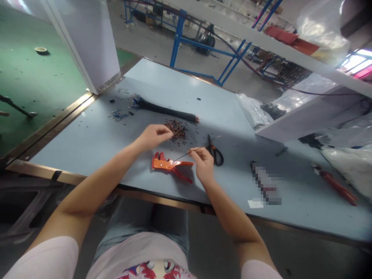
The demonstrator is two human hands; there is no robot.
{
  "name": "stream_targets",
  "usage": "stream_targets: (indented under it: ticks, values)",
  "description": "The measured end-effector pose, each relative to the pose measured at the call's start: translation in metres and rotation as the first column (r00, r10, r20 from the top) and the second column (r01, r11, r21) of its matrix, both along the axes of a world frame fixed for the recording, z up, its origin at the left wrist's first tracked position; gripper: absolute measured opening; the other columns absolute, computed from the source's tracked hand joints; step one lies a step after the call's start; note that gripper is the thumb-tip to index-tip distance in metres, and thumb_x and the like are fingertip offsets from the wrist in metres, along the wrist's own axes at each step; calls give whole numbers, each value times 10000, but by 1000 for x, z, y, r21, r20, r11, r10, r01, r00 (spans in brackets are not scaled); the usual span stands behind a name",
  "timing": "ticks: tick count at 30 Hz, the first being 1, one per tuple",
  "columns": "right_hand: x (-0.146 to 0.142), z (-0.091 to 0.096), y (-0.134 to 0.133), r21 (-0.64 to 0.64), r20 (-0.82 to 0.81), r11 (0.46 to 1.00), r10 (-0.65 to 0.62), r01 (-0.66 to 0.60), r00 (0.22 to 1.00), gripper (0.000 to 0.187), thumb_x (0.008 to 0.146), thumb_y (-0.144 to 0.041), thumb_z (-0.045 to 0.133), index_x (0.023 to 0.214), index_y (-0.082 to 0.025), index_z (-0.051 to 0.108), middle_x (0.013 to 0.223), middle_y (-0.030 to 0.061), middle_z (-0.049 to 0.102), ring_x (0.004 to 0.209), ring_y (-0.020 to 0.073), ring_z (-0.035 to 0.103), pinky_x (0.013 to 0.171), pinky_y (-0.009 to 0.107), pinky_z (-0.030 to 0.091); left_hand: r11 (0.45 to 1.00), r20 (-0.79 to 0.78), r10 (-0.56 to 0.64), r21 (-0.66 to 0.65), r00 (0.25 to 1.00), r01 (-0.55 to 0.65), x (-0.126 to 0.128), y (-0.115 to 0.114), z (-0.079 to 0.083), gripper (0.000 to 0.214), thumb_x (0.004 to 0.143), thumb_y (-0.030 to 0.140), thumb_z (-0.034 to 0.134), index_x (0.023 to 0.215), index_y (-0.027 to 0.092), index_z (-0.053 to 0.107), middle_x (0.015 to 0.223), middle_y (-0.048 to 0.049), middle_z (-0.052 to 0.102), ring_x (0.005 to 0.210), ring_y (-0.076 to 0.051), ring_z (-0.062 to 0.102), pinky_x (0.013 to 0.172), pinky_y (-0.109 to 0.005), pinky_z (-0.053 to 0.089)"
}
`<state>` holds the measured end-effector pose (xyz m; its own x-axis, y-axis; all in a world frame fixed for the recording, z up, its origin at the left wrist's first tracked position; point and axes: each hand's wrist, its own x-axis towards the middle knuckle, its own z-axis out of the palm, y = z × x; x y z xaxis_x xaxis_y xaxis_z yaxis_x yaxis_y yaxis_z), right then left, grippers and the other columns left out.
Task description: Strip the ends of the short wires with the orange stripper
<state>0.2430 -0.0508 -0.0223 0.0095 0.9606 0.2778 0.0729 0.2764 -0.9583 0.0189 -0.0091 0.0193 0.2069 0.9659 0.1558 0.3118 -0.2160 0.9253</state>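
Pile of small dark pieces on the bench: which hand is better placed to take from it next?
Probably the left hand: its fingertips reach the pile and seem empty, while the right hand pinches a thin wire.

The blurred object [266, 184] at right on the table cannot be identified. The small dark pieces [178, 131] are too small to identify. The right edge cuts off the plastic bag [348, 166].

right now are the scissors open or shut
Shut: the scissors lie on the table, blades together in one narrow point, beside the right hand.
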Motion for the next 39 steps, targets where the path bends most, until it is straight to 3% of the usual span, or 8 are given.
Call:
stream_targets:
  ticks: [2, 3, 7, 9, 19, 25, 29, 39]
  values:
    - [-2, 3, -3, 7, 2, 999, 32, -32, 999, 52, 794, -264, 661, 807, -219, 681, 791, 18, 692, 762, 175, 654, 765, 338, 526, 993, 60, 117, 26, 991, -119, 3, 2, 10, 246, 761, 392, 618, 778, 157, 688, 774, -29, 708, 757, -149, 633, 719, -248, 477]
    - [-3, 5, -4, 12, 3, 999, 41, -41, 999, 43, 793, -255, 661, 805, -221, 685, 788, 16, 695, 762, 173, 656, 764, 335, 527, 995, 57, 93, 19, 994, -95, 8, 1, 13, 244, 762, 387, 613, 767, 154, 684, 762, -29, 705, 748, -149, 631, 711, -249, 477]
    - [-5, 13, -5, 52, 6, 999, 2, -2, 1000, 39, 793, -240, 656, 803, -227, 692, 791, 10, 700, 767, 168, 658, 764, 323, 525, 969, -25, -232, -88, 972, 229, 40, -10, 7, 255, 798, 372, 561, 771, 152, 686, 740, -32, 698, 725, -151, 632, 686, -248, 483]
    - [-4, 16, -4, 69, 21, 997, -41, 39, 999, 43, 794, -245, 650, 793, -225, 687, 792, 11, 699, 775, 171, 656, 756, 319, 525, 946, 29, -303, -109, 953, 304, 49, -18, 0, 266, 826, 373, 534, 828, 151, 682, 745, -32, 698, 728, -146, 641, 687, -240, 489]
    - [3, 12, -1, -48, 63, 998, -40, 43, 997, 71, 817, -262, 635, 831, -210, 681, 778, 8, 676, 727, 145, 628, 732, 289, 502, 954, 2, -259, -158, 966, 256, 35, -24, -13, 267, 842, 380, 542, 872, 161, 693, 670, -6, 667, 617, -114, 587, 595, -203, 449]
    - [-2, 13, -4, -53, 113, 997, 67, -61, 991, 77, 807, -258, 628, 781, -211, 684, 795, 17, 684, 754, 160, 643, 722, 297, 518, 954, -27, -266, -153, 964, 259, 39, -29, -15, 240, 810, 369, 573, 855, 176, 708, 727, -12, 683, 641, -121, 581, 586, -203, 443]
    - [-1, 17, -4, -63, 118, 998, -3, 10, 993, 108, 821, -277, 610, 760, -207, 665, 798, 22, 684, 768, 166, 644, 747, 312, 520, 954, -102, -279, -143, 955, 264, 37, -29, -13, 210, 800, 334, 568, 800, 174, 704, 724, -12, 677, 634, -119, 566, 552, -198, 411]
    - [-3, 11, -10, 207, 349, 977, -29, -47, 937, 71, 880, -238, 574, 864, -227, 642, 849, 30, 667, 806, 173, 622, 778, 339, 496, 947, -19, -277, -174, 961, 269, 34, -28, -10, 202, 804, 335, 572, 857, 169, 673, 609, 19, 614, 527, -89, 526, 521, -196, 407]
